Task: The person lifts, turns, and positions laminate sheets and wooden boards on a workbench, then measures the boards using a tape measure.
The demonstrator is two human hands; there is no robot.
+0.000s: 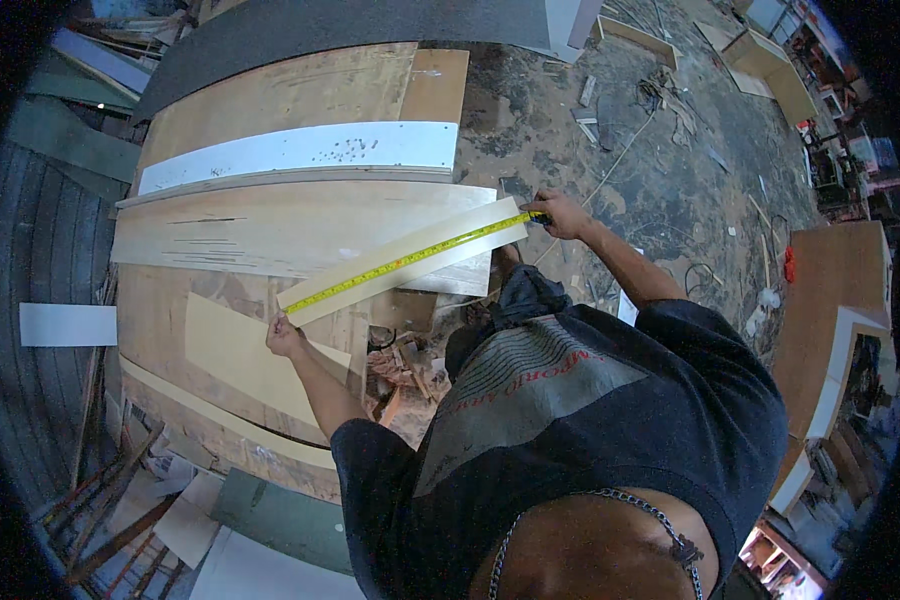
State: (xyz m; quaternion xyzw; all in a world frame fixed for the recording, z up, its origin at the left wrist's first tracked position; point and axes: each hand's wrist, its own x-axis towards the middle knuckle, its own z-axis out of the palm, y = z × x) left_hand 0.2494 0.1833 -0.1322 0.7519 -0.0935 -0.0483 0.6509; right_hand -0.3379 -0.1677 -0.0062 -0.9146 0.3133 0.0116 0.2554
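Note:
A yellow tape measure (410,259) is drawn out along a long, pale board strip (370,289) that slants up to the right. At the strip's lower left end my left hand (284,335) pinches the tape's end against the board. My right hand (562,215) is closed round the dark tape case at the strip's upper right end. The fingers of that hand partly hide the case. Below the strip lies a cream sheet (240,350) on the plywood worktop (150,320). Just behind the strip is a wide pale board (300,215).
A white strip with dark spots (310,150) lies farther back on the worktop. Wood scraps (400,370) are heaped beside my body. Offcuts and cords (670,100) litter the floor at the right, near a brown cabinet (830,300). A white panel (68,325) sticks out at the left.

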